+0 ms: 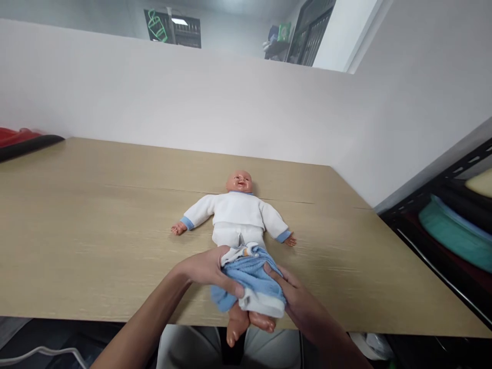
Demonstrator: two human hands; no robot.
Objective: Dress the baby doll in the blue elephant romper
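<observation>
A baby doll [239,210] lies on its back, head away from me, in a white long-sleeved top with blue cuffs. Bunched around its lower legs is a blue and white cloth garment [251,277], probably pants, though the folds hide its full shape. My left hand [213,269] grips the garment's left side, thumb on top of the cloth. On the right side, my right hand [286,287] holds the same cloth with its thumb over it. The doll's bare feet [238,323] stick out below, at the table's near edge.
The doll rests on a wooden table [115,215] with a white wall [172,92] behind it. A red item with a black edge [26,141] is at the far left. To the right, a black rack [434,230] holds folded cloths, one teal [457,230].
</observation>
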